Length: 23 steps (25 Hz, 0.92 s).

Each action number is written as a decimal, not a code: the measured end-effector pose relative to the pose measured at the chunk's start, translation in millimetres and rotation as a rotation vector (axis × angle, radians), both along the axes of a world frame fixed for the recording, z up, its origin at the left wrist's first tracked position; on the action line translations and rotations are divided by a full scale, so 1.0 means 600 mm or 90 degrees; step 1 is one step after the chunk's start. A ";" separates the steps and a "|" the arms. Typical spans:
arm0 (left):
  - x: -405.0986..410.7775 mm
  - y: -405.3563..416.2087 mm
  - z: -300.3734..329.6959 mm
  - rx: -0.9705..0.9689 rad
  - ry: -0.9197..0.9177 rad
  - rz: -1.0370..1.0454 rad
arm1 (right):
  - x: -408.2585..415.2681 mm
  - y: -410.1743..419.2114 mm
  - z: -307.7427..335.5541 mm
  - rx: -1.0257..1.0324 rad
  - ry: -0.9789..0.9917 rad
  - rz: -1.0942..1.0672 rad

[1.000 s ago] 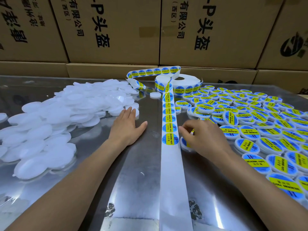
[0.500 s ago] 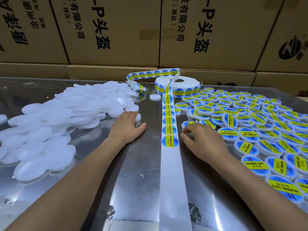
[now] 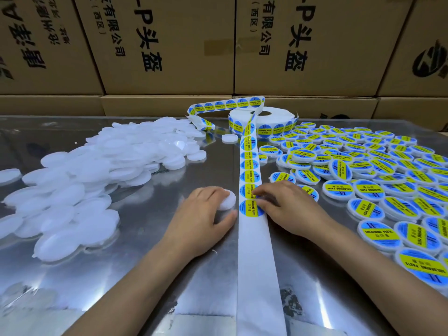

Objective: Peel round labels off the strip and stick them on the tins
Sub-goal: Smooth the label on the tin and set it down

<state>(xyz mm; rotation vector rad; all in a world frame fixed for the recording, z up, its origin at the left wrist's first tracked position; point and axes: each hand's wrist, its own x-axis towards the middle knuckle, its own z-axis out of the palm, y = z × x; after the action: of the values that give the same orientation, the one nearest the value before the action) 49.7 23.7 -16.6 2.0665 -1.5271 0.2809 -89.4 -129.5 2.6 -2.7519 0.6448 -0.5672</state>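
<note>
two hands (image 3: 201, 214) on reflective steel table (image 3: 135, 275) before cardboard boxes (image 3: 169, 44).

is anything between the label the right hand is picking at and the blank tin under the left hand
Nothing visible. The right hand has its fingers on the label on the strip; the tin under the left hand sits just beside the strip, only bare table between them.

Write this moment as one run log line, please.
left hand: holds blank tin | right hand: fingertips on label on strip | label: not yet peeled
</note>
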 end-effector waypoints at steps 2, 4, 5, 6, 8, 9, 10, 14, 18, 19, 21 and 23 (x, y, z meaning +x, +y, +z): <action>0.003 -0.001 0.005 -0.013 0.017 0.013 | -0.001 0.002 0.003 0.035 -0.006 0.012; 0.005 0.000 0.005 -0.023 0.024 0.022 | -0.001 0.004 0.000 0.069 0.021 0.030; 0.006 0.000 0.004 -0.032 0.023 0.022 | 0.000 0.005 -0.002 0.081 0.039 0.038; 0.007 0.001 0.004 -0.041 0.022 0.017 | 0.001 0.005 -0.003 0.093 0.051 0.045; 0.004 0.001 0.007 -0.051 0.017 -0.015 | 0.001 0.002 -0.003 0.113 0.060 0.055; 0.001 -0.002 0.011 -0.045 0.005 -0.045 | 0.001 0.000 -0.002 0.115 0.060 0.062; 0.000 -0.005 0.014 -0.033 -0.013 -0.078 | 0.001 -0.001 -0.001 0.112 0.060 0.070; -0.003 -0.020 0.024 0.027 0.000 -0.125 | 0.003 0.003 -0.001 0.094 0.043 0.092; 0.000 -0.025 0.025 0.039 0.038 -0.091 | 0.004 0.009 0.000 0.093 -0.001 0.058; 0.001 -0.027 0.024 0.044 0.033 -0.087 | 0.004 0.011 0.001 0.103 -0.014 0.053; 0.002 -0.028 0.023 0.061 0.027 -0.089 | 0.003 0.015 0.002 0.105 -0.032 0.061; 0.003 -0.029 0.023 0.066 0.030 -0.095 | 0.002 0.018 0.003 0.077 -0.042 0.074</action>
<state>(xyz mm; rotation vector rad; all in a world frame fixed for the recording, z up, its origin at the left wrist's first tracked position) 51.5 6.5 -2.9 2.0089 -1.6876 0.0989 -88.2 -118.7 4.5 -2.6248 0.4833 -0.5707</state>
